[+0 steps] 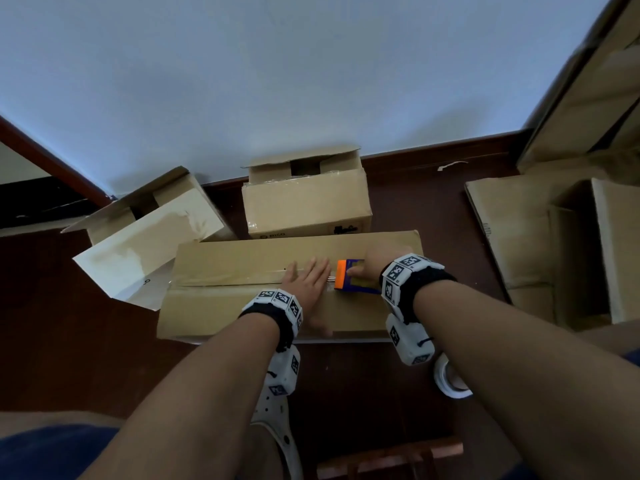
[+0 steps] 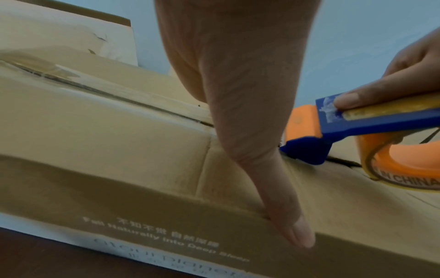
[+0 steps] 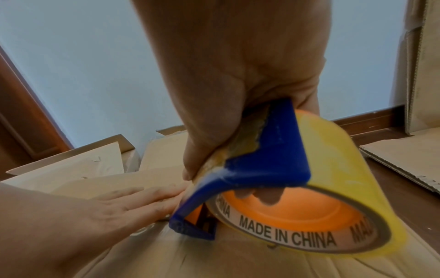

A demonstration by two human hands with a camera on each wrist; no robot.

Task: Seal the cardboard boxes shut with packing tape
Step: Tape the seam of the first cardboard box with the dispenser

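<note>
**Two hands on one box, tape part-way along the seam**

We crouch over a long, flat cardboard box (image 1: pixel 242 306) on a dark reddish-brown floor (image 1: pixel 69 323). Our left hand (image 1: pixel 306 284) lies flat, fingers straight, pressing the flaps down across the centre seam. Our right hand (image 1: pixel 372 266) is wrapped around a blue and orange tape dispenser (image 1: pixel 349 275) loaded with a yellowish roll, its front edge touching the seam just beside the left fingertips.

We judge the main risks to be these: the dispenser sits so close to the left hand that its cutting edge could catch a finger; if the left hand eases its pressure, the flaps could spring apart and the tape bridge a gap or wrinkle; a crooked pull could carry the strip off the seam.

Around us, against a pale blue wall (image 1: pixel 311 64) with a dark skirting board, stand two more boxes with flaps open (image 1: pixel 308 199) (image 1: pixel 149 230). Flattened cardboard (image 1: pixel 519 230) lies to the right, and a spare tape roll (image 1: pixel 450 377) rests on the floor near our right forearm.
</note>
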